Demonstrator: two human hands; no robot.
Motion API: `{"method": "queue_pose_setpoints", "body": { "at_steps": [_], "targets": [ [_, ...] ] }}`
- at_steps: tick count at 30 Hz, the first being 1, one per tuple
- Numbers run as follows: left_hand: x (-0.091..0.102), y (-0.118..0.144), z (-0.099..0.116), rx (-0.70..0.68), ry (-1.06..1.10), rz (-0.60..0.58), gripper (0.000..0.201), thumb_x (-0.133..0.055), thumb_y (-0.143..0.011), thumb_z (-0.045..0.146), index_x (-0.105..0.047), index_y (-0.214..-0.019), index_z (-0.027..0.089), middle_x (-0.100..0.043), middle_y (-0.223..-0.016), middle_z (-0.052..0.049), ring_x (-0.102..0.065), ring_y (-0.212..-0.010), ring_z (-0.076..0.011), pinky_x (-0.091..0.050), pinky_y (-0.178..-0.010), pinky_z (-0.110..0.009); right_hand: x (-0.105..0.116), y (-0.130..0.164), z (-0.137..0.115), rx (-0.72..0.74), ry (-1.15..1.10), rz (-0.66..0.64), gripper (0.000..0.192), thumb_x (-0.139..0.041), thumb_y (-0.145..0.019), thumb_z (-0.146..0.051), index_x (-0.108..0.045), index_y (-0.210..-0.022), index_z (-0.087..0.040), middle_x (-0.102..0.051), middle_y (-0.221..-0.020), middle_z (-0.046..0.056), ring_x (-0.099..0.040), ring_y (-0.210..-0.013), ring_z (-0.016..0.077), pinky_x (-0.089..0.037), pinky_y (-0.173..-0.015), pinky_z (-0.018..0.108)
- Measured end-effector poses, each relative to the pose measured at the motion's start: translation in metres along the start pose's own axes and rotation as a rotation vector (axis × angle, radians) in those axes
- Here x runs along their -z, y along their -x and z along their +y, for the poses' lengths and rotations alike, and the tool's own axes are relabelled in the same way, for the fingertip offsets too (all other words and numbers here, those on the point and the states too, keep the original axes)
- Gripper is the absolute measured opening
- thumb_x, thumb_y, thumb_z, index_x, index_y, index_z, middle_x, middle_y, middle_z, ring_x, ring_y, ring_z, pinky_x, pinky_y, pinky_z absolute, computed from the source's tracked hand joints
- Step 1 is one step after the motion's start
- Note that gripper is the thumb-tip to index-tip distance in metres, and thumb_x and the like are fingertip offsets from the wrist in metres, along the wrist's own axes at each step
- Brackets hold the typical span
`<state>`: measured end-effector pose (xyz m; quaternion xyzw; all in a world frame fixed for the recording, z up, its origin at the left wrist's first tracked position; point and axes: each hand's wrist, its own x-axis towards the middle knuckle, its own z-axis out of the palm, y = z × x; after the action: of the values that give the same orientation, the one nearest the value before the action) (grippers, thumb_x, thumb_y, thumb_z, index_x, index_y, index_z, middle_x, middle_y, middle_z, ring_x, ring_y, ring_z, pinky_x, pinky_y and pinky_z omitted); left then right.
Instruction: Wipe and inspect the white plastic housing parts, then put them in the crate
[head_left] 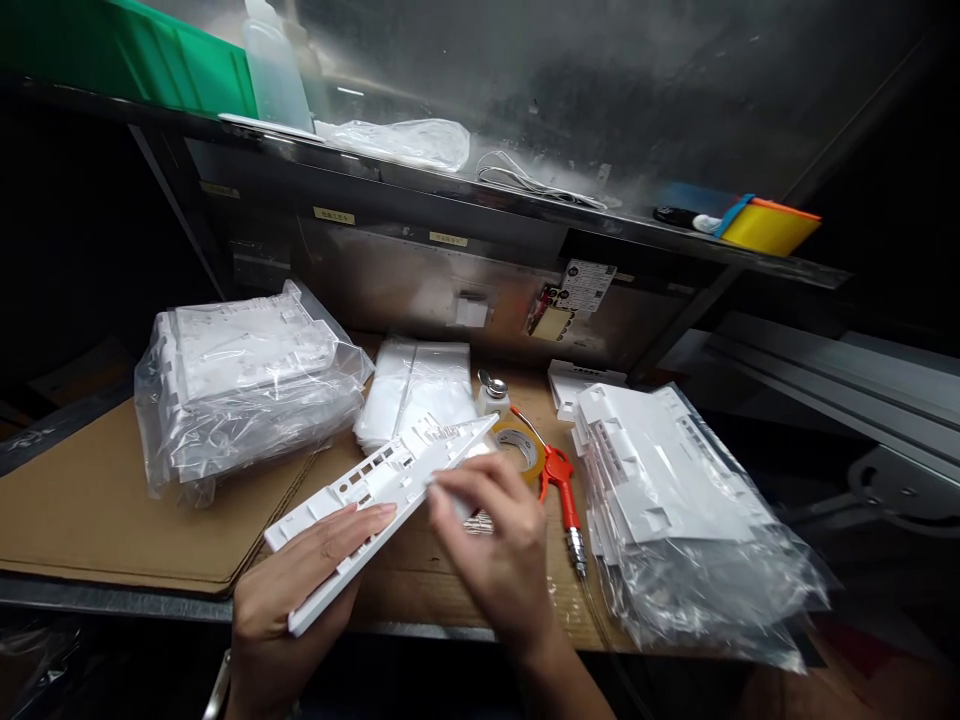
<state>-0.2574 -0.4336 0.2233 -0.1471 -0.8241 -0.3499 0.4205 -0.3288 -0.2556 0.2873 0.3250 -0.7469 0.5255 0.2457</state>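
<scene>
Brown cardboard (97, 500) covers the workbench under a dark metal shelf (450, 195). Just above it, the left hand (300, 590) holds a long, flat white plastic panel with many small holes (382, 490) from below, fingers closed on its edge. The right hand (495, 550) pinches the panel near its middle. It looks light, stiff and thin, so it may snap; the long edges seem safest to hold. Bagged white parts (240, 385) and an orange air gun (559, 480) lie nearby.
</scene>
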Motion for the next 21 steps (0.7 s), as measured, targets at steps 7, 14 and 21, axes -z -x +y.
{"method": "queue_pose_setpoints", "body": {
  "at_steps": [7,14,21],
  "targets": [
    [0.005,0.007,-0.001,0.031,0.024,0.024,0.051,-0.070,-0.085,0.001,-0.070,-0.128,0.029,-0.077,-0.119,0.004,-0.073,-0.104,-0.0194,-0.053,-0.105,-0.034,0.001,-0.001,0.007,0.002,-0.041,-0.018,0.011,-0.069,-0.090,-0.016,-0.077,-0.097,-0.019,-0.069,-0.089,0.003,-0.066,-0.080,0.0139,-0.056,-0.071,0.026],
    [0.017,0.015,0.001,0.156,0.085,-0.007,0.037,-0.074,-0.087,0.009,-0.075,-0.117,0.029,-0.078,-0.117,0.005,-0.073,-0.110,-0.0183,-0.052,-0.108,-0.026,0.061,-0.025,0.075,-0.186,0.252,0.417,0.011,-0.073,-0.090,-0.031,-0.077,-0.091,-0.020,-0.067,-0.091,0.004,-0.064,-0.084,0.0174,-0.052,-0.068,0.030],
    [0.022,-0.007,0.000,0.028,0.127,-0.155,0.025,-0.055,-0.101,0.034,-0.075,-0.116,0.036,-0.081,-0.108,0.004,-0.069,-0.119,-0.0217,-0.042,-0.121,-0.041,0.044,0.018,0.013,-0.340,-0.270,-0.182,0.021,-0.056,-0.102,-0.035,-0.063,-0.118,-0.025,-0.072,-0.103,0.003,-0.069,-0.082,0.0158,-0.058,-0.074,0.030]
  ]
}}
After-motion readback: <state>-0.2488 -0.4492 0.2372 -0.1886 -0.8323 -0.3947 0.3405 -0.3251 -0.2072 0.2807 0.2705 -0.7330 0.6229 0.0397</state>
